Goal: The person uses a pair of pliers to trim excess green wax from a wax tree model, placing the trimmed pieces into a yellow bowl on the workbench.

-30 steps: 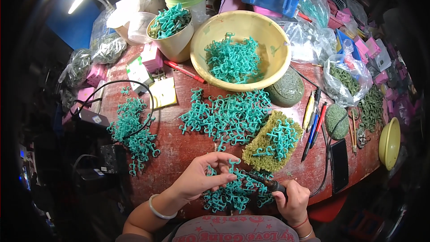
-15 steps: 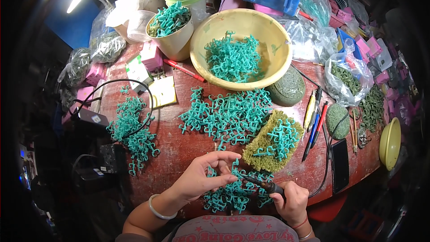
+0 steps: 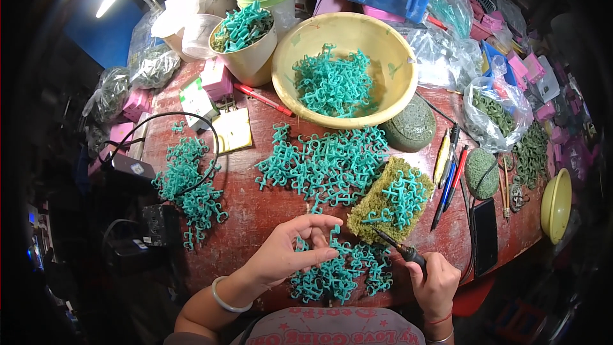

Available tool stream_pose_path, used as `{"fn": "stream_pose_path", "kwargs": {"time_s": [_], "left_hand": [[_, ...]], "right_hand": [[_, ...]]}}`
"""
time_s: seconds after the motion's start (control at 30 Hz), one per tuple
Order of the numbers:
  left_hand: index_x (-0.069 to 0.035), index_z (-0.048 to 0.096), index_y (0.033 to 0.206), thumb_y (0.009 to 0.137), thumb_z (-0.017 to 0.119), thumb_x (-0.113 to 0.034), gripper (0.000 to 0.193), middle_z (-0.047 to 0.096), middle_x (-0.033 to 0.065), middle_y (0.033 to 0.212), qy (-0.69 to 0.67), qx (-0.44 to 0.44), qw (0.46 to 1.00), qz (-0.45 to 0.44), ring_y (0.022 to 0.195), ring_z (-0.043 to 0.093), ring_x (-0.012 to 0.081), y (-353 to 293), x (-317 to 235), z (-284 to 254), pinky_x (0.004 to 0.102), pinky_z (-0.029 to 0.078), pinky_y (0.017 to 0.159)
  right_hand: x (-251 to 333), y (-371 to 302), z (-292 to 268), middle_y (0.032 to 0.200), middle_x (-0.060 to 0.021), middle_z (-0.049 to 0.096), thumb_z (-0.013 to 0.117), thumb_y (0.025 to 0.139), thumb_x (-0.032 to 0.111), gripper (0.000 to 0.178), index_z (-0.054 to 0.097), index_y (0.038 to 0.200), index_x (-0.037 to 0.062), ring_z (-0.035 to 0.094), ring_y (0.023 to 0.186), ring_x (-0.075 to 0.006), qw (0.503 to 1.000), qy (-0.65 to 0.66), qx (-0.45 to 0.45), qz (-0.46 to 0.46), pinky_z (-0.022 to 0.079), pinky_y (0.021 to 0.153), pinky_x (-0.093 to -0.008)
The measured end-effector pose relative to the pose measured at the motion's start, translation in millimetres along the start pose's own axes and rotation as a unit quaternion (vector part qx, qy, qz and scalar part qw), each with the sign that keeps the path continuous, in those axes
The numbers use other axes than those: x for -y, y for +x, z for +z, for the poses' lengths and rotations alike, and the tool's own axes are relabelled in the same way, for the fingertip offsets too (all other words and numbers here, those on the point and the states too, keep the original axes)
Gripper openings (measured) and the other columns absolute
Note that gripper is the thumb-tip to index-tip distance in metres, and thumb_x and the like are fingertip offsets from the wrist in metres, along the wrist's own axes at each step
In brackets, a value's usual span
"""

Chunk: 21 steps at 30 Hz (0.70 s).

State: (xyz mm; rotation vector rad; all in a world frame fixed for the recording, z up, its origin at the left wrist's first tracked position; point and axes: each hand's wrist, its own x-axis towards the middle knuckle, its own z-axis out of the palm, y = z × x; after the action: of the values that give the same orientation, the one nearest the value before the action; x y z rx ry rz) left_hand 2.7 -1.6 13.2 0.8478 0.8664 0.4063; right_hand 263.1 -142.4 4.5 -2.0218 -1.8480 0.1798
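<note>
My left hand (image 3: 297, 248) pinches a small teal hook-shaped piece (image 3: 335, 232) upright between thumb and fingers. In my right hand (image 3: 435, 284) is a corded, pen-shaped soldering iron (image 3: 406, 252) with a dark handle. Its thin tip is at the lower edge of an olive-yellow sponge (image 3: 367, 218); whether it touches cannot be made out. A cluster of teal pieces (image 3: 408, 198) lies on the sponge. Beneath and beside my left hand is a loose pile of similar pieces (image 3: 338, 281), partly hidden by the hand.
Larger piles of teal pieces lie mid-table (image 3: 325, 163) and at left (image 3: 188, 179). Behind them stands a yellow basin (image 3: 393, 99) holding more. Pens (image 3: 450, 179), a black phone (image 3: 485, 236) and a cord (image 3: 469, 243) lie at right. A black cable (image 3: 217, 134) loops at left.
My right hand has moved right, drawing the soldering iron's tip away from the held teal piece to the sponge's lower edge. My left hand has stayed nearly still.
</note>
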Motion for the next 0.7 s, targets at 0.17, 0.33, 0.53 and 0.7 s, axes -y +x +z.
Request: {"fn": "stream_pose_path", "kwargs": {"time_s": [0.17,0.33,0.53,0.7], "left_hand": [[-0.006,0.056,0.131,0.083,0.076,-0.003,0.051,0.058,-0.0028,0.078,0.002,-0.002,1.0,-0.002,0.064,0.054,0.0026,0.3,0.5,0.1,0.0161,0.038,0.049],[-0.007,0.056,0.131,0.084,0.075,-0.004,0.052,0.058,-0.0028,0.077,0.006,0.001,1.0,0.007,0.062,0.051,0.0022,0.4,-0.1,0.1,0.0161,0.037,0.049],[-0.008,0.056,0.13,0.084,0.075,-0.005,0.05,0.057,-0.0029,0.076,0.008,0.006,1.0,0.006,0.061,0.049,0.0015,0.6,1.0,-0.9,0.0162,0.036,0.048],[-0.008,0.056,0.13,0.084,0.075,-0.005,0.05,0.057,-0.0031,0.076,0.011,0.005,1.0,0.0,0.062,0.051,0.0017,0.8,1.0,-1.4,0.0163,0.037,0.049]], "right_hand": [[6.0,2.5,2.0,0.069,-0.0147,0.053,0.063,0.094,0.036,0.04,0.055,0.082,-0.0014,0.056,0.059,-0.0354,0.999,0.048,-0.017,-0.007,0.043,0.052,-0.0404],[13.4,5.2,12.6,0.067,-0.0115,0.053,0.066,0.092,0.038,0.039,0.057,0.081,0.0008,0.056,0.055,-0.032,0.993,0.104,-0.024,-0.04,0.043,0.048,-0.0385],[15.6,5.3,16.5,0.066,-0.0092,0.054,0.071,0.088,0.035,0.036,0.058,0.08,0.0023,0.056,0.052,-0.0289,0.991,0.117,-0.017,-0.064,0.043,0.046,-0.0366],[15.6,6.3,16.6,0.066,-0.0095,0.054,0.071,0.088,0.035,0.036,0.059,0.081,0.0017,0.057,0.053,-0.0285,0.991,0.113,-0.016,-0.068,0.043,0.046,-0.0362]]}}
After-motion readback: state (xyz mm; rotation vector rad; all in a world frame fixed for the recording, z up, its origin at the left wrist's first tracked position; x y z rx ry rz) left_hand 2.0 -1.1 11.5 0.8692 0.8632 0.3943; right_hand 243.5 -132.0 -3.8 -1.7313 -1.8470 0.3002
